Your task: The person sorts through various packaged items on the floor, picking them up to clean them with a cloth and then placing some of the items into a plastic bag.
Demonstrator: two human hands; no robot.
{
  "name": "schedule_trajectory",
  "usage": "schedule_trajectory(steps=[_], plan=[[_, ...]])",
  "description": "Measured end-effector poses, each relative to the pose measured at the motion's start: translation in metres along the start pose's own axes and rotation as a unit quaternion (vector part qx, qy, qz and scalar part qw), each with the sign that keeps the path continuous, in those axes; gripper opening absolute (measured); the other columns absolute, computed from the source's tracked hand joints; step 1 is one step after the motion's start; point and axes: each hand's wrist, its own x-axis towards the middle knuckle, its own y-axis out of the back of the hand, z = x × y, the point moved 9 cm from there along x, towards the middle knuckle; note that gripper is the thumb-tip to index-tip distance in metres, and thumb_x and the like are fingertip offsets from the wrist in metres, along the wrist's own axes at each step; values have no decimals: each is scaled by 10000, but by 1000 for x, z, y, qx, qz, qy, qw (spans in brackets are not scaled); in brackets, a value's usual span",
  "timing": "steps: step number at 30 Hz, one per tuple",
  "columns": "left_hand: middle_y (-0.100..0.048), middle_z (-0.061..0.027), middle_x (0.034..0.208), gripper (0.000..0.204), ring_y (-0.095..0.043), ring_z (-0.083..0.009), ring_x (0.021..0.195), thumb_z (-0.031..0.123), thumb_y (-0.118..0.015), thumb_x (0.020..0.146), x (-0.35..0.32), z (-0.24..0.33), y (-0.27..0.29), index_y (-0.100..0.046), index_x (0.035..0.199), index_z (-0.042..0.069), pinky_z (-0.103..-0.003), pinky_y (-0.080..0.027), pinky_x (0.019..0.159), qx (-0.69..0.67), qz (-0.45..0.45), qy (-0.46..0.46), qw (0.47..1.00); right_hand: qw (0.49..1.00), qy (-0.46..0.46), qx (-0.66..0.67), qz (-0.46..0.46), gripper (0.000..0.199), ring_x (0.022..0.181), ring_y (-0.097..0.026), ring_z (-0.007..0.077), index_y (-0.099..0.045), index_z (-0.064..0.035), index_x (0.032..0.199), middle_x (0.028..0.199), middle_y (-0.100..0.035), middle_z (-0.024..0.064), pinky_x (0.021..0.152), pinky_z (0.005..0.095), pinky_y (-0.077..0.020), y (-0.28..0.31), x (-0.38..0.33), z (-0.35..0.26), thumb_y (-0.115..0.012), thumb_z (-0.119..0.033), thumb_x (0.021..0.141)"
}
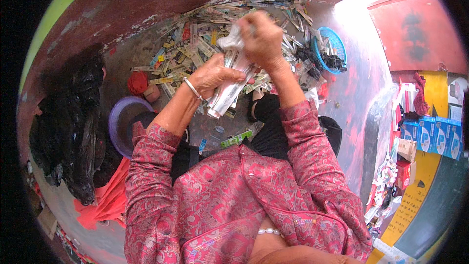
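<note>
My left hand (212, 74), with a pale bangle at the wrist, is closed around a bundle of long, flat, white printed packets (227, 93). The thumb lies across the front of the bundle, which slants with its lower end toward me. Just above, my right hand (263, 39) is closed in a fist and somewhat blurred by motion. A crumpled white piece (231, 39), cloth or thin plastic, shows at its left side and seems gripped in it. Beyond both hands, many similar flat strips (195, 51) lie heaped on the floor.
A blue basket (321, 51) with dark items stands at the right of the heap. To the left are a purple-rimmed tub (115, 124), a red ball-like bundle (137, 83), black plastic sheeting (73, 127) and red cloth (105, 195). Blue boxes (435, 134) are at far right.
</note>
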Motion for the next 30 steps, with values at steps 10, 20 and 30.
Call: schedule_trajectory(steps=[10,20,30], plan=[[-612,-95,901,239,-611,-174,793,11,-527,768,21,-10,63,-540,1006,-7,-307,-517,655,-152,185,-65,969,985,-149,58,62,236,654,-557,283,-557,-8,744,724,-575,158,608,363,-427,4,-3,30,-571,-236,805],[-591,-126,988,301,-576,-220,915,-20,-537,781,3,19,98,-493,1080,-21,-347,-475,816,-242,256,-174,919,917,-18,79,-390,193,702,-569,335,-575,-19,806,713,-577,142,601,398,-451,-49,-69,-34,-585,-202,746],[-589,-62,998,361,-580,-158,892,45,-605,762,14,20,44,-494,1105,26,-291,-476,795,-129,95,-112,981,812,-461,264,-242,363,698,-514,118,-628,20,844,756,-588,58,615,251,-410,-46,-46,66,-577,-336,795]])
